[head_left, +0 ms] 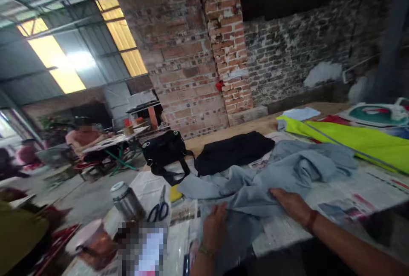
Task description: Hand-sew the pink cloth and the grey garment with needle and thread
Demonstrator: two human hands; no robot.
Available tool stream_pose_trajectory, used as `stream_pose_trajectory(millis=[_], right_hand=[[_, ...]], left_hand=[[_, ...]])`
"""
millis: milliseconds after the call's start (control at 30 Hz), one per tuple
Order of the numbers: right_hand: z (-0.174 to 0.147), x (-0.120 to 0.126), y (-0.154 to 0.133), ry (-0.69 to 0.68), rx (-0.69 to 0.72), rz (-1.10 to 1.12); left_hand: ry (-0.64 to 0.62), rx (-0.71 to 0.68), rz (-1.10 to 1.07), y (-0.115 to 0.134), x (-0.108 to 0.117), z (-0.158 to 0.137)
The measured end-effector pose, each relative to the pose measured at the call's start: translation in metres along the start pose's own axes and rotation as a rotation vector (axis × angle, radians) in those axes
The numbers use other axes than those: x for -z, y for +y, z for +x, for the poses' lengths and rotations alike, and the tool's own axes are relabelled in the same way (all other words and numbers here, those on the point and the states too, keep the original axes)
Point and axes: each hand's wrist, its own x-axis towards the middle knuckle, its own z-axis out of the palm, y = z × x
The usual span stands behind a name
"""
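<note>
Left hand (214, 229): touching grey garment (277, 176), near-left part, grip cannot be told | Right hand (292, 204): touching near edge, closer to bulk, grip likewise unclear | Garment: on surface (206, 139), forward of both, long axis crosswise

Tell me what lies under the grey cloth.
Newspaper shows left and right of the grey cloth, so it likely continues beneath. The cloth covers the rest; I can't see whether anything else lies there.

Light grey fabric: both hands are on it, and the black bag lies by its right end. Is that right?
Not quite: the head view shows the black bag by the left end of the light grey fabric. The left hand and right hand are on it.
</note>
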Motion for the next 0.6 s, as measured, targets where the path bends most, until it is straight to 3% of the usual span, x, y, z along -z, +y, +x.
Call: stream_pose_trajectory(millis=[133, 233, 333, 433, 533, 600], right_hand=[[0.010, 0.027, 0.005, 0.081, -0.068, -0.006], [0.033, 0.061, -0.002, 0.157, -0.137, -0.021], [0.063, 0.090, -0.010, 0.159, -0.158, -0.074], [0.083, 0.100, -0.011, 0.087, -0.159, -0.137], [0.090, 0.096, -0.006, 0.043, -0.152, -0.156], [0.090, 0.092, 0.000, 0.024, -0.156, -0.157]], left_hand=[[-0.072, -0.274, 0.010, 0.002, 0.028, -0.017], [-0.060, -0.382, 0.058, 0.003, 0.045, -0.029], [-0.077, -0.342, 0.066, 0.004, 0.054, -0.034], [-0.091, -0.268, 0.028, 0.007, 0.054, -0.035], [0.042, -0.249, 0.022, 0.018, 0.042, -0.044], [0.149, -0.310, 0.053, 0.028, 0.027, -0.055]])
